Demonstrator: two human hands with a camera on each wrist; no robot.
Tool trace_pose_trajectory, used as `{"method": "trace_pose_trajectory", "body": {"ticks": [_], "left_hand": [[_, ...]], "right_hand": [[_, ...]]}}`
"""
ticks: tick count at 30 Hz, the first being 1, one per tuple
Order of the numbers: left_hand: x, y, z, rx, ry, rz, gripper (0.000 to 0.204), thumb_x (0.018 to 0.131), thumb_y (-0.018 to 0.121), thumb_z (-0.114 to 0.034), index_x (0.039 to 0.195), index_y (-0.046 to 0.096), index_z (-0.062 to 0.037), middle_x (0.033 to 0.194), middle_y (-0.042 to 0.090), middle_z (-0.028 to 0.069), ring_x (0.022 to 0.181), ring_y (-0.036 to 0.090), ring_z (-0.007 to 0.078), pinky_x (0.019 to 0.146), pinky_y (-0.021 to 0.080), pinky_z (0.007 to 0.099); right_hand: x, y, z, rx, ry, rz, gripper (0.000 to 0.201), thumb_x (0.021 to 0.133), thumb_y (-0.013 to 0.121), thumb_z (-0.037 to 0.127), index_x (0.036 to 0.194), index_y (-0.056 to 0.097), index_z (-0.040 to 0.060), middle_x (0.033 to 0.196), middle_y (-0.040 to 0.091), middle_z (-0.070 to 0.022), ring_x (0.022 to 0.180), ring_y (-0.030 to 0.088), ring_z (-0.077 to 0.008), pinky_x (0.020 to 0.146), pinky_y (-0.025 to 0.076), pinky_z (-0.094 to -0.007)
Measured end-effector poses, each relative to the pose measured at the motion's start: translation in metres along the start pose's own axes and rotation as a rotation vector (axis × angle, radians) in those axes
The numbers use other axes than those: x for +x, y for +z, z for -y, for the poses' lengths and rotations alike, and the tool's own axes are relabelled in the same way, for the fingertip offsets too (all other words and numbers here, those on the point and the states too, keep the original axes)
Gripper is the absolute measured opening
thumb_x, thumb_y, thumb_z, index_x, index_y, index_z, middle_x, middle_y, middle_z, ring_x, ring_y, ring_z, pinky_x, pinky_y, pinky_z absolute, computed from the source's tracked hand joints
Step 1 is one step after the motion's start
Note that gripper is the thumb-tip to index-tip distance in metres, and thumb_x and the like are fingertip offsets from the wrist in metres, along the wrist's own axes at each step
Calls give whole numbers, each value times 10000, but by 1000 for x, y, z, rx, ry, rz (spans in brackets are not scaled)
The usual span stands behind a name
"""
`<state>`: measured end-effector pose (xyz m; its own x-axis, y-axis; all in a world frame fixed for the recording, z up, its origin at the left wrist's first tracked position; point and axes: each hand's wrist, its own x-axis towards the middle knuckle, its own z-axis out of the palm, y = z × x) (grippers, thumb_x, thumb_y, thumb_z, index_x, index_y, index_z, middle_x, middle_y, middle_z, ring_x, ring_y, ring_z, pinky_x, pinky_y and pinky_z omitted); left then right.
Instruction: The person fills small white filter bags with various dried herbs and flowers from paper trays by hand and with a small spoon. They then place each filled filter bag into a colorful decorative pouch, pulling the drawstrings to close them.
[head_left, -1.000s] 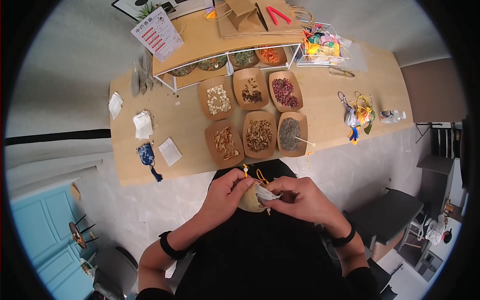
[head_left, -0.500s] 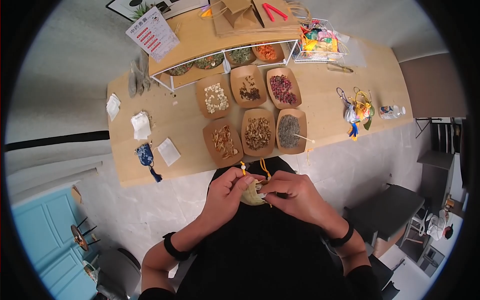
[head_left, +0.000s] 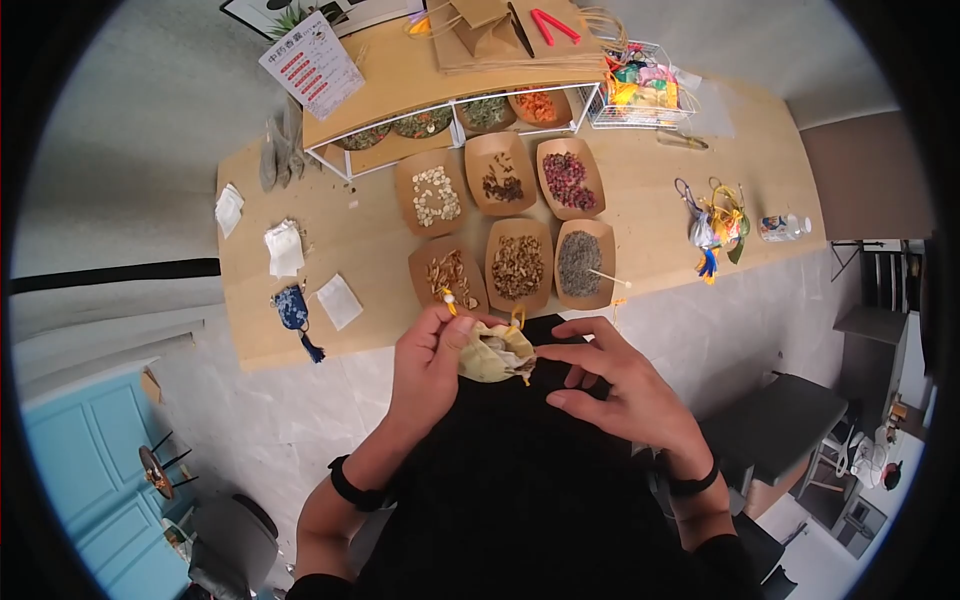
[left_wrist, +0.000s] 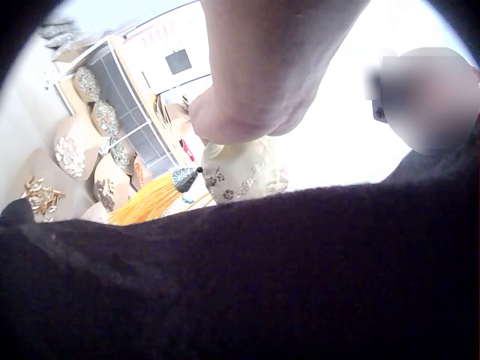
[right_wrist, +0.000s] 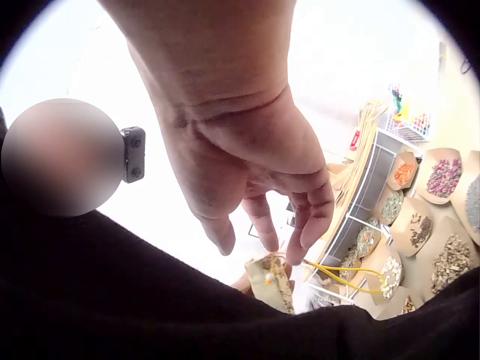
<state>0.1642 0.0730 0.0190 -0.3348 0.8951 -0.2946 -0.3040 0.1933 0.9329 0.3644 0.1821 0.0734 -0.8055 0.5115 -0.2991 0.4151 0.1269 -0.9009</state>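
Observation:
My left hand (head_left: pixel 425 365) pinches the edge of a pale yellow drawstring pouch (head_left: pixel 480 365) in front of my body. The pouch mouth gapes, and a whitish sachet (head_left: pixel 502 350) lies inside it. My right hand (head_left: pixel 630 390) is spread at the pouch's right side, its index fingertip right at the rim. In the right wrist view the yellow cord (right_wrist: pixel 337 269) trails from the pouch. The left wrist view shows flower patterns on the cloth and an orange-yellow tassel (left_wrist: pixel 146 201); the forearm hides the left fingers there.
Cardboard trays of dried herbs, one with grey grains (head_left: pixel 580 265), stand beyond my hands. A blue pouch (head_left: pixel 291 308) and a white sachet (head_left: pixel 340 302) lie left. Finished pouches (head_left: pixel 715 225) and a bottle (head_left: pixel 785 228) are at right. Behind stands a shelf (head_left: pixel 400 85).
The right fingers have pushed the white sachet down into the pouch, then let go and spread apart. The left hand has moved left and up with the pouch, whose mouth now shows wider.

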Motion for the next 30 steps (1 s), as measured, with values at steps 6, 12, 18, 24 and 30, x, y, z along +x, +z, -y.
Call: {"method": "trace_pose_trajectory", "body": {"ticks": [6, 12, 18, 24, 30], "left_hand": [[2, 3, -5, 10, 88, -22, 196, 1029, 429, -154, 962, 521, 6, 995, 679, 158, 980, 655, 198, 890, 513, 327], [2, 10, 0, 36, 146, 61, 180, 1028, 420, -114, 995, 540, 16, 1059, 682, 155, 1048, 642, 219, 928, 497, 333], [9, 6, 3, 63, 212, 41, 173, 1027, 422, -99, 1042, 542, 24, 1130, 673, 139, 1107, 615, 192, 945, 477, 298], [1, 7, 2, 52, 99, 81, 177, 1026, 433, -132, 1062, 542, 4, 1163, 658, 159, 1071, 600, 166, 961, 460, 318], [-3, -3, 2, -9, 18, 202, 164, 1011, 459, -74, 1112, 541, 27, 1244, 617, 151, 1081, 593, 147, 934, 482, 293]], "right_hand": [[3, 1, 17, -147, -30, 64, 482, 823, 755, 243, 1266, 598, 135, 1034, 567, -116, 695, 629, -224, 631, 531, -346], [16, 10, 12, -297, -95, 197, 486, 801, 770, 271, 1238, 596, 148, 885, 580, -89, 604, 604, -258, 599, 520, -368], [28, 25, 7, -454, -240, -43, 396, 796, 770, 231, 1138, 615, 104, 803, 551, -90, 659, 614, -296, 606, 521, -397], [34, 21, 0, -333, -291, -72, 263, 798, 720, 77, 1043, 631, 46, 850, 564, -128, 728, 629, -341, 623, 522, -421], [29, 14, 6, -377, -311, -45, 193, 799, 695, 49, 976, 621, 33, 843, 560, -128, 713, 621, -353, 634, 517, -433]]}}
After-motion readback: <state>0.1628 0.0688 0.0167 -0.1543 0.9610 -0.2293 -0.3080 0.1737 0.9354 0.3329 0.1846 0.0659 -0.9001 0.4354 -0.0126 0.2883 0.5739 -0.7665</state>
